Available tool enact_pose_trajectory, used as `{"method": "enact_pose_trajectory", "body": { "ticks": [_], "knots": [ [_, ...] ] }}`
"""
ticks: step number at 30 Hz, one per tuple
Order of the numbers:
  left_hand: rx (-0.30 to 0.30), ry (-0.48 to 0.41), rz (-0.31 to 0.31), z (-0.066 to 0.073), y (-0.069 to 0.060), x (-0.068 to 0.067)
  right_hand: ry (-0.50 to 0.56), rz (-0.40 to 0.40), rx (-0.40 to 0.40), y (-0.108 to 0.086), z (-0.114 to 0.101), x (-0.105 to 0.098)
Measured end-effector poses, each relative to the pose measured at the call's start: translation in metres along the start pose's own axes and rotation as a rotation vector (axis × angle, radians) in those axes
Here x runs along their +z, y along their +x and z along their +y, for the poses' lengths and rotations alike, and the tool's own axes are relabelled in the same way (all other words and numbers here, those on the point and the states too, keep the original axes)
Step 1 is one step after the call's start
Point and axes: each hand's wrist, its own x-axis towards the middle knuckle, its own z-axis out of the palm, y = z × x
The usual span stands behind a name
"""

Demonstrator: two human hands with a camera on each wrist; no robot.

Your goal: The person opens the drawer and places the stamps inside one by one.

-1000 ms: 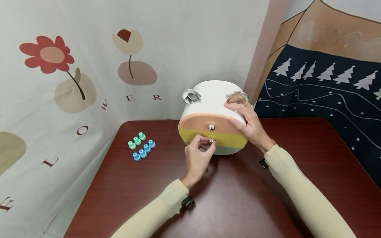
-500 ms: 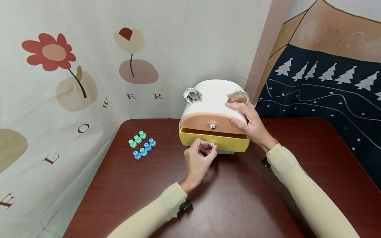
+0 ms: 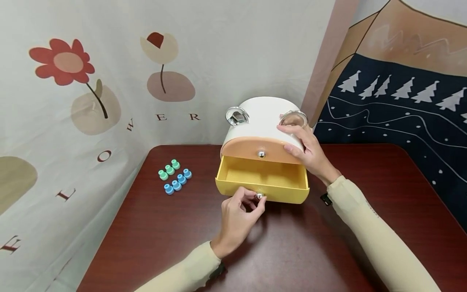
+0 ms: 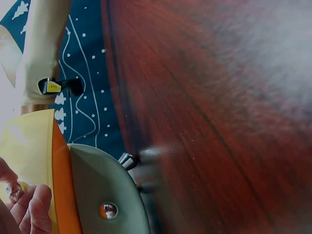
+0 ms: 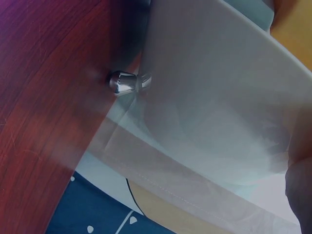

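My left hand (image 3: pixel 235 223) pinches the silver knob (image 3: pixel 259 196) of a yellow drawer (image 3: pixel 286 197) between thumb and fingers. The drawer is pulled well out of a small white cabinet (image 3: pixel 268 115), and its yellow inner floor shows. My right hand (image 3: pixel 311 154) lies on the cabinet's right side, fingers on its white top below a silver ring-like ear, thumb by the front edge. Above the yellow drawer, a peach drawer (image 3: pixel 240 147) is closed. The left wrist view shows a grey-green lower drawer (image 4: pixel 95 178) with a round knob. Part of the right hand is hidden behind the ear.
Several green (image 3: pixel 169 170) and blue peg-like pieces (image 3: pixel 176 185) stand in two rows on the dark red table (image 3: pixel 146 239), left of the cabinet. A fabric backdrop (image 3: pixel 226 52) hangs close behind. Short silver feet (image 5: pixel 124 83) hold the cabinet off the table.
The yellow drawer has slid from closed to well out toward me, with my left hand on its knob throughout. My right hand has stayed on the cabinet.
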Motion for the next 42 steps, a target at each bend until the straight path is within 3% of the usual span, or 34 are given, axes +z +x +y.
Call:
{"method": "enact_pose_trajectory", "body": {
  "ticks": [12,25,34,38,42],
  "knots": [
    [0.014,0.031,0.006,0.009,-0.015,-0.006,0.028,0.003,-0.005,0.000,0.003,0.002],
    [0.085,0.030,0.026,0.012,-0.019,-0.012,0.014,0.014,-0.023,0.001,0.002,0.004],
    [0.109,0.029,0.002,0.010,-0.022,-0.010,0.006,0.025,-0.006,-0.003,0.001,-0.003],
    [0.135,-0.018,0.002,0.009,-0.022,-0.017,0.015,0.030,-0.012,-0.003,0.002,-0.003],
    [0.183,-0.071,0.052,0.007,-0.021,-0.031,0.019,0.012,-0.031,0.000,0.004,0.000]
  ]
}}
